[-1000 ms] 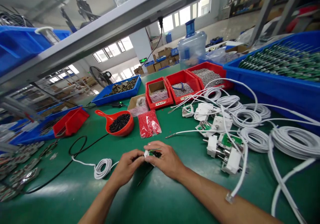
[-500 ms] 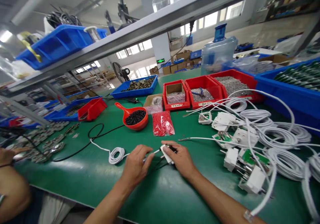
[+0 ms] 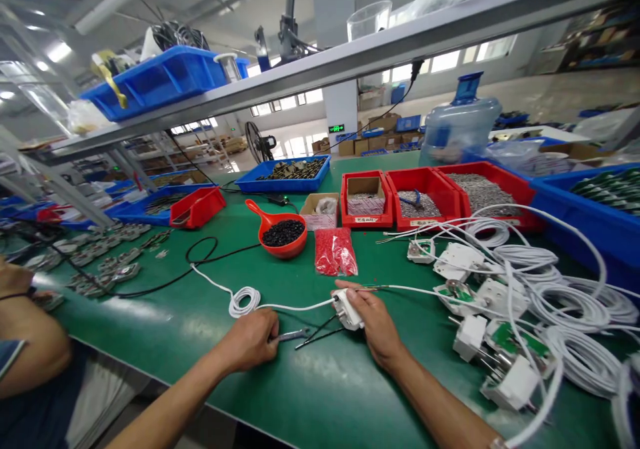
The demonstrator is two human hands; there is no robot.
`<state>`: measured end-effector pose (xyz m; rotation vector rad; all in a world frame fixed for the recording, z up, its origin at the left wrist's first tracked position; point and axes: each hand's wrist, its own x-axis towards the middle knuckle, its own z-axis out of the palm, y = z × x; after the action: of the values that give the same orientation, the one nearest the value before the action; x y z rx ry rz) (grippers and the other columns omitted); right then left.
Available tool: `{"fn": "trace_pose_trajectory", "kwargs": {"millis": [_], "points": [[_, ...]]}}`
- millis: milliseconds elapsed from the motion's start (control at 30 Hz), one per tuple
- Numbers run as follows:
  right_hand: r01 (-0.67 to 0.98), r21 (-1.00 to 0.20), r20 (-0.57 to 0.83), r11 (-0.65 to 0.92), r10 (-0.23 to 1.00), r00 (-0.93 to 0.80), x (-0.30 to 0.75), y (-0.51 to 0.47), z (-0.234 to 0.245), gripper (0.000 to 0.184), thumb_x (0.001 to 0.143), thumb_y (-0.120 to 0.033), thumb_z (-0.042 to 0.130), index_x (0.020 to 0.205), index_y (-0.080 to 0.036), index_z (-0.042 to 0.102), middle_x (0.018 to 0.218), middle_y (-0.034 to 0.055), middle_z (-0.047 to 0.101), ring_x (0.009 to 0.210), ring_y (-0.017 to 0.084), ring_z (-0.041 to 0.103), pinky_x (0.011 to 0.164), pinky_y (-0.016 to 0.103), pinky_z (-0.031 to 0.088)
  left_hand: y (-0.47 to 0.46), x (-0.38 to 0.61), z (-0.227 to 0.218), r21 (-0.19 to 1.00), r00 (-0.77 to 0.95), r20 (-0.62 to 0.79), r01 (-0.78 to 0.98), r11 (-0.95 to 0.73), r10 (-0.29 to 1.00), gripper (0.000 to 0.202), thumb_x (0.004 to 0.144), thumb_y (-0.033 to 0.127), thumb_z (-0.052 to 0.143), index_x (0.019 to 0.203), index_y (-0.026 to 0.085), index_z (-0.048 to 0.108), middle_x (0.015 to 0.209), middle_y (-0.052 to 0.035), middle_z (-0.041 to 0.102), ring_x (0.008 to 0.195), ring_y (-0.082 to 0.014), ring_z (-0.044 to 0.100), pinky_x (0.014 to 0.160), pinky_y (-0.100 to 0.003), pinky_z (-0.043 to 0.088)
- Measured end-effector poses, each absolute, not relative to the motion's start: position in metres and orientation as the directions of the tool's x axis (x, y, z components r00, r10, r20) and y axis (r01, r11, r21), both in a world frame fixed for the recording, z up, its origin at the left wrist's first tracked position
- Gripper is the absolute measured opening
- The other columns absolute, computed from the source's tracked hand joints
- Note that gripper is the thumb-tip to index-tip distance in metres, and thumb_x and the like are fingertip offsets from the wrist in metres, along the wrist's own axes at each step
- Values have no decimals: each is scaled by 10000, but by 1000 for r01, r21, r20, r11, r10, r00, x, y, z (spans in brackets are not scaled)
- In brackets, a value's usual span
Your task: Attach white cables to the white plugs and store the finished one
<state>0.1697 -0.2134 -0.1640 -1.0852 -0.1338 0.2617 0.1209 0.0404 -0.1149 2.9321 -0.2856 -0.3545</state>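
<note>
My right hand (image 3: 376, 322) grips a small white plug housing (image 3: 347, 309) just above the green bench. A white cable (image 3: 245, 299) runs from the housing leftward into a small coil. My left hand (image 3: 251, 339) rests on the bench with its fingers closed on a thin metal tool (image 3: 291, 335). Two dark thin rods (image 3: 320, 332) lie between the hands. A bag of red beads (image 3: 335, 251) and a red scoop of black parts (image 3: 283, 235) sit just beyond.
Red bins (image 3: 425, 199) of small metal parts and a blue tray (image 3: 290, 174) line the back. White cable coils (image 3: 565, 295) and opened white plugs (image 3: 500, 342) crowd the right. Another person's arm (image 3: 25, 329) is at the left. A shelf (image 3: 350, 55) hangs overhead.
My hands have drawn apart: the left slid left and down with the tool, the right stays on the white housing. The view has swung left, bringing the neighbour's arm further in.
</note>
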Motion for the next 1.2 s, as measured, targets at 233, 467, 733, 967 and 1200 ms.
{"fn": "trace_pose_trajectory", "kwargs": {"millis": [233, 467, 733, 967, 1200], "points": [[-157, -873, -13, 463, 300, 954, 173, -212, -168, 530, 841, -524, 619, 1198, -133, 588, 828, 64, 691, 653, 148, 598, 552, 218, 434, 44, 105, -112, 369, 900, -181, -312, -875, -397, 255, 845, 110, 404, 1026, 210, 554, 963, -28, 585, 866, -160, 530, 738, -230, 376], [-171, -866, -13, 469, 321, 947, 169, -213, -163, 532, 815, -562, 626, 1138, -138, 622, 842, 74, 689, 668, 171, 612, 553, 241, 460, 21, 136, -62, 535, 928, -12, -308, -787, -372, 213, 939, 296, 444, 965, 197, 631, 883, -4, 620, 808, -129, 542, 730, -213, 379], [-133, -833, 34, 537, 290, 957, 168, -213, -163, 473, 855, -563, 578, 1113, -166, 571, 855, 73, 683, 679, 183, 624, 569, 260, 487, -6, 165, -81, 694, 938, -63, -204, -691, -340, 286, 904, 371, 499, 819, 134, 635, 717, 14, 553, 683, -106, 467, 613, -191, 324], [-89, -826, 68, 557, 256, 964, 169, -212, -169, 422, 906, -517, 530, 1173, -190, 543, 1037, 83, 657, 754, 184, 622, 639, 283, 511, -18, 160, -93, 818, 939, -97, -113, -564, -329, 320, 884, 414, 507, 790, 116, 578, 682, 15, 486, 651, -98, 411, 594, -186, 310], [-77, -832, 77, 550, 253, 964, 170, -212, -173, 424, 923, -504, 510, 1212, -199, 564, 1052, 78, 655, 732, 171, 601, 643, 272, 491, -30, 159, -98, 863, 950, -106, -59, -502, -293, 347, 871, 448, 510, 774, 118, 553, 657, 22, 469, 612, -87, 396, 564, -186, 296]]}}
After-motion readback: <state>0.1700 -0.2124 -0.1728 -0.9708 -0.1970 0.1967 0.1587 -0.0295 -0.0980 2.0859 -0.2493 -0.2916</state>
